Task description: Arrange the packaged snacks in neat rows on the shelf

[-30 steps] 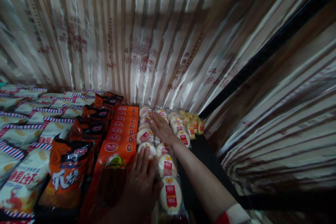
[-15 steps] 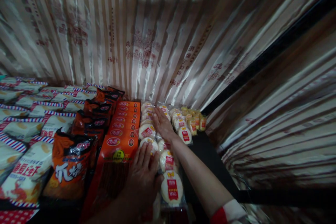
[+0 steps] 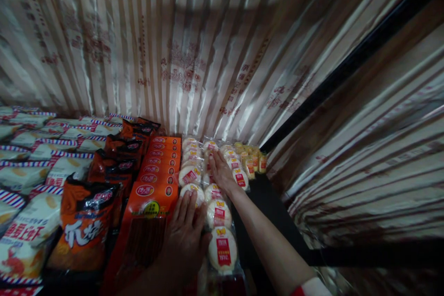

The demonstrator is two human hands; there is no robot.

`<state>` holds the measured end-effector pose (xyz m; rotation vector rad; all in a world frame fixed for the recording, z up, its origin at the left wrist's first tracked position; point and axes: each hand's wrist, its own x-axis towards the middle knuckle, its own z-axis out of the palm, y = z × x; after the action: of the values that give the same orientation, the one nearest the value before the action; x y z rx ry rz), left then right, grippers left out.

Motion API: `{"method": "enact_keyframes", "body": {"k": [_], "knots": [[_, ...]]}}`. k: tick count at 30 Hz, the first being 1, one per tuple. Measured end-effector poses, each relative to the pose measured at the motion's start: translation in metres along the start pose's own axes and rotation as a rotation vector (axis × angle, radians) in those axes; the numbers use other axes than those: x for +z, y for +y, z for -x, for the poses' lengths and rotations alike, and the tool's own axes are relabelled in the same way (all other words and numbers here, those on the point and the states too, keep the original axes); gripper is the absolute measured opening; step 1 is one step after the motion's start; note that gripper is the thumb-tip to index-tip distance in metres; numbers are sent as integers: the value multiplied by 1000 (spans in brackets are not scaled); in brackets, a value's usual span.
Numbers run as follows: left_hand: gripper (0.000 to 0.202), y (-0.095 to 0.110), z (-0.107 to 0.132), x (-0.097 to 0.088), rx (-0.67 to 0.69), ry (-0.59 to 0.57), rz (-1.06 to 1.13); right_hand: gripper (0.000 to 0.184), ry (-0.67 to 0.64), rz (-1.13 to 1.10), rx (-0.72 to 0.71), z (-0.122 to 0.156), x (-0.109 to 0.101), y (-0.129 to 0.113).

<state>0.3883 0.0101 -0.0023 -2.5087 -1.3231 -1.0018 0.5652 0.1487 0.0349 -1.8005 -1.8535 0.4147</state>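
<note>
My left hand (image 3: pixel 185 236) lies with straight fingers on the near end of the left row of clear-wrapped round white rice crackers (image 3: pixel 190 175). Its fingertips rest on one cracker, and the palm hides what is beneath. Further off, my right hand (image 3: pixel 222 175) is stretched out flat over the far part of the middle row of rice crackers (image 3: pixel 222 247), whose red labels face up. Neither hand is closed round a pack. A shorter third row of crackers (image 3: pixel 239 176) sits just right of my right hand.
Orange-red packs of brown strips (image 3: pixel 149 189) overlap left of the crackers, beside orange-and-black snack bags (image 3: pixel 81 226) and white striped-edge bags (image 3: pixel 27 231). Small yellow packs (image 3: pixel 255 162) stand at the back right. A black post (image 3: pixel 347 67) and draped printed sheeting (image 3: pixel 187 55) border the dark shelf (image 3: pixel 262 212).
My right hand has slid slightly right and back toward me over the middle row, uncovering a cracker at its fingertips. My left hand stays nearly in place; the view has shifted slightly.
</note>
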Motion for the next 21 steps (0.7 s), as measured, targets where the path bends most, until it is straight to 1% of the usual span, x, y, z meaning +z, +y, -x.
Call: {"method": "enact_keyframes", "body": {"k": [4, 7, 10, 12, 14, 18, 21], "knots": [[53, -2, 0, 0, 6, 13, -7, 65, 21, -5, 6, -8, 5, 2], [53, -5, -1, -3, 26, -10, -13, 63, 33, -5, 16, -15, 10, 4], [55, -8, -1, -5, 72, -54, -33, 61, 65, 1, -16, -18, 13, 4], [55, -9, -2, -6, 81, -53, -42, 61, 67, 13, -42, -19, 15, 2], [54, -8, -2, -5, 75, -38, -37, 61, 68, 17, -44, -19, 16, 1], [51, -2, -2, -1, 9, 26, -6, 59, 115, 10, -38, -20, 18, 2], [51, -1, -2, 2, 4, 51, -4, 57, 131, 9, -48, -25, 19, 4]]}}
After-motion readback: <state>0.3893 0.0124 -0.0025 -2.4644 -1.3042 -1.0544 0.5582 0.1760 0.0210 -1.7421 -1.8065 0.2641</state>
